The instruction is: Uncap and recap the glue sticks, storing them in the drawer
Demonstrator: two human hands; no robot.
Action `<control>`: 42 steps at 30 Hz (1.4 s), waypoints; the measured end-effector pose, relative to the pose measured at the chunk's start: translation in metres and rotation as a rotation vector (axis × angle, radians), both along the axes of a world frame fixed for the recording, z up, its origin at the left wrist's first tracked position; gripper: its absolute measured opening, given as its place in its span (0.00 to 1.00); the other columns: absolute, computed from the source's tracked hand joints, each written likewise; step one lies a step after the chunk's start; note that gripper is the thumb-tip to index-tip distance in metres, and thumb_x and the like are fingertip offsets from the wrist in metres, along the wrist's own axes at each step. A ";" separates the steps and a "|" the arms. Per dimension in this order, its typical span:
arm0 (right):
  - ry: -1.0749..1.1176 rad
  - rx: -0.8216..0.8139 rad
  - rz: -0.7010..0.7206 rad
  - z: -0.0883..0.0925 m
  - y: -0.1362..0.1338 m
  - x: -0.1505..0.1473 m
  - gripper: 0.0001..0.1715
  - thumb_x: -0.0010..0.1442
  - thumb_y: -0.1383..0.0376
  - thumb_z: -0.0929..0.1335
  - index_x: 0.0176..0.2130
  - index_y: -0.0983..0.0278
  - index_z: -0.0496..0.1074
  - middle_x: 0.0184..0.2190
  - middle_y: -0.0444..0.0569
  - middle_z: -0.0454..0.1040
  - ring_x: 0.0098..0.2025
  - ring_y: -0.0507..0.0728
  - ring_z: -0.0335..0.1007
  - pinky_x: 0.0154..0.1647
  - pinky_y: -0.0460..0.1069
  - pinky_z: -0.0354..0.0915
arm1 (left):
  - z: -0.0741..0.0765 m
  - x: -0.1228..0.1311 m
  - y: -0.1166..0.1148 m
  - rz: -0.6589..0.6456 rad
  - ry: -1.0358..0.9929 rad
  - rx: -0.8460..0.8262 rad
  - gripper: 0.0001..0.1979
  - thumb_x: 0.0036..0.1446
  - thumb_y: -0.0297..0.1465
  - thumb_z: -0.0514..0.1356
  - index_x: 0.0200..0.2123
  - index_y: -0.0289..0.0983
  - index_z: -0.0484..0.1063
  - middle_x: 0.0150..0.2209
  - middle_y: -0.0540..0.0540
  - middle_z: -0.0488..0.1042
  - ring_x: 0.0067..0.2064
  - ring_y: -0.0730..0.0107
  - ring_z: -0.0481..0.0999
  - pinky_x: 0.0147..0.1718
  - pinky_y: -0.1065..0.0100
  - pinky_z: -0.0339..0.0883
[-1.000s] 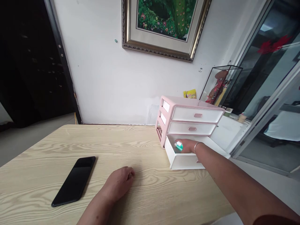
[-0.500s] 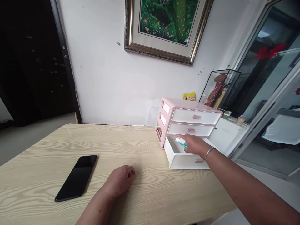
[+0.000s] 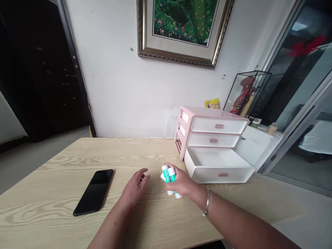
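Several small green-and-white tubes (image 3: 168, 173) are sitting bunched in the right hand (image 3: 186, 185), whose fingers are curling shut around them just above the wooden table (image 3: 52, 166). They are a little in front of the pink drawer unit (image 3: 207, 112), whose bottom drawer (image 3: 220, 174) is standing pulled out. The left hand (image 3: 135, 188) is sitting low over the table just beside the tubes, fingers loosely spread and gripping nothing, while a black phone (image 3: 93, 192) is lying flat further to its left.

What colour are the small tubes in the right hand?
Green bodies with white ends; the tubes in the right hand show best in the head view.
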State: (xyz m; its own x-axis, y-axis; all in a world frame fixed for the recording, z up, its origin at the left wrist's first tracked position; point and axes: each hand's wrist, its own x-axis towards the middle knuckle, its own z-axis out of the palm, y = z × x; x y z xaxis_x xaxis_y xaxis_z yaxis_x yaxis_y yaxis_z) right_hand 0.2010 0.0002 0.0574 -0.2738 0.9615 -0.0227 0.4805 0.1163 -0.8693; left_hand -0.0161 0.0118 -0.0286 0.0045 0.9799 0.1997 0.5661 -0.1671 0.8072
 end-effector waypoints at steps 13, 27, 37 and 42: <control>-0.317 0.303 0.069 -0.064 0.006 -0.073 0.40 0.50 0.60 0.73 0.61 0.61 0.66 0.48 0.56 0.78 0.51 0.66 0.74 0.50 0.55 0.67 | 0.000 -0.005 0.006 0.031 0.098 -0.042 0.26 0.68 0.39 0.46 0.59 0.32 0.71 0.57 0.36 0.75 0.61 0.56 0.72 0.62 0.59 0.61; -0.171 0.140 -0.032 -0.081 0.010 -0.043 0.35 0.67 0.54 0.63 0.67 0.68 0.65 0.62 0.60 0.69 0.66 0.64 0.62 0.66 0.56 0.56 | 0.005 -0.001 -0.002 0.032 0.255 -0.118 0.27 0.59 0.25 0.49 0.60 0.33 0.71 0.55 0.37 0.77 0.56 0.61 0.75 0.55 0.66 0.64; -0.118 0.215 -0.042 -0.086 0.001 -0.030 0.33 0.72 0.55 0.57 0.67 0.69 0.65 0.60 0.59 0.72 0.65 0.62 0.63 0.66 0.55 0.57 | 0.018 -0.001 -0.015 -0.097 0.304 -0.072 0.25 0.65 0.41 0.52 0.60 0.41 0.72 0.62 0.42 0.72 0.64 0.56 0.68 0.63 0.60 0.59; -0.233 0.341 -0.114 -0.085 -0.005 -0.023 0.26 0.72 0.56 0.59 0.59 0.64 0.73 0.52 0.56 0.77 0.58 0.62 0.69 0.61 0.53 0.60 | 0.021 -0.001 -0.025 -0.215 0.358 -0.029 0.49 0.51 0.61 0.61 0.68 0.38 0.62 0.67 0.35 0.64 0.69 0.46 0.60 0.66 0.52 0.57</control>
State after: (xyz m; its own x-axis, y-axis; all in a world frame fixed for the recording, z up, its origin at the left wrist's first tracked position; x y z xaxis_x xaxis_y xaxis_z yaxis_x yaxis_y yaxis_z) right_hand 0.1782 -0.0051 -0.0275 -0.1907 0.9484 0.2533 0.6856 0.3133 -0.6571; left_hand -0.0172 -0.0129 -0.0075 0.2735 0.9543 0.1209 0.7666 -0.2921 0.5718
